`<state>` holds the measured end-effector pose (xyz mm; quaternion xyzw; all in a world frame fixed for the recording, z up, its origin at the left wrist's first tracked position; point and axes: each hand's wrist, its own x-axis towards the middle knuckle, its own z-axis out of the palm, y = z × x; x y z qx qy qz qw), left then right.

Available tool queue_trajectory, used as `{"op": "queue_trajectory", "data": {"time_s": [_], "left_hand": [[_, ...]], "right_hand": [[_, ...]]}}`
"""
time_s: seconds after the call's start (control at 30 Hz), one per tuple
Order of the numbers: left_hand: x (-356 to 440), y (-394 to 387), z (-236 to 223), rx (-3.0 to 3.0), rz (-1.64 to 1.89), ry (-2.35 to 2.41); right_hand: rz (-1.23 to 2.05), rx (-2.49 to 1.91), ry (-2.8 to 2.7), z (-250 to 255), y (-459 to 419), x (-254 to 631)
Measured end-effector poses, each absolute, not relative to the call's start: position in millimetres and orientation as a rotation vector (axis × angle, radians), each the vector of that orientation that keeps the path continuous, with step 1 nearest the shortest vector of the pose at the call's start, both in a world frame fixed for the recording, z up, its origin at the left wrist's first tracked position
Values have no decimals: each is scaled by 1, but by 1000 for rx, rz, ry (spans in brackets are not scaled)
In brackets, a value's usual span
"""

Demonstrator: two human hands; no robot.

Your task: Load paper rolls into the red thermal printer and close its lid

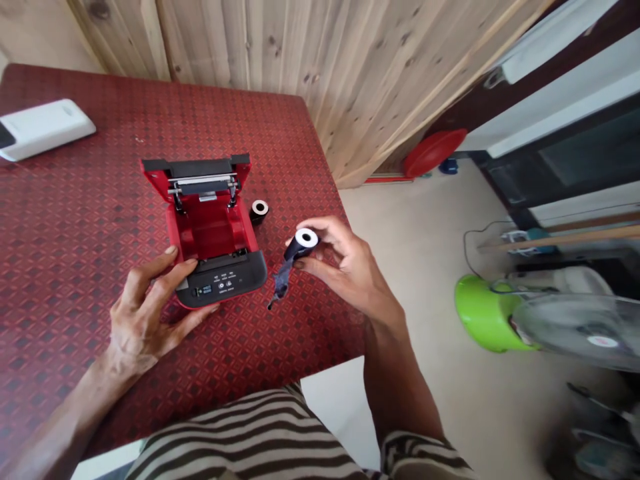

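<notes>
A small red and black printer [227, 273] rests on the table with its lid [200, 175] raised, so the red paper bay [213, 230] inside lies bare. My left hand [150, 307] grips the printer's near left corner, fingers on top and thumb along the front edge. In my right hand [345, 260] is a paper roll [303, 243] with a white end and dark wrapping, held between thumb and fingers to the right of the printer. A torn dark strip [281, 283] dangles from it. A second roll [259, 211] stands upright beside the printer's right side.
The red patterned table [90, 220] ends at a right edge, with the floor beyond. A white power bank [47, 128] lies at the far left. Wooden panelling [270, 47] borders the table's back. A green stool or bucket [483, 313] stands on the floor at right.
</notes>
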<state>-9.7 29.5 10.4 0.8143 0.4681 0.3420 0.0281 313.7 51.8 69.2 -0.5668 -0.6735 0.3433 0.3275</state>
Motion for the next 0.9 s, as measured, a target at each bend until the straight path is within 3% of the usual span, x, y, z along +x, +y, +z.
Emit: {"op": "queue_trajectory", "data": {"time_s": [0.2,0.43,0.6,0.9], "left_hand": [[-12,29,10,2524,1075,1369],[-12,30,3,2499,1122,1346],[-13,30,3,2517,1134,1340],[-15,28,0,2516,1110,1313]], "right_hand": [[598,-1249,-2211,113,77,270],[372,-1265,-2854,105,112,198],[378,-1425,-2982,106,116,181],[232,-1253,-3006,98,111,186]]}}
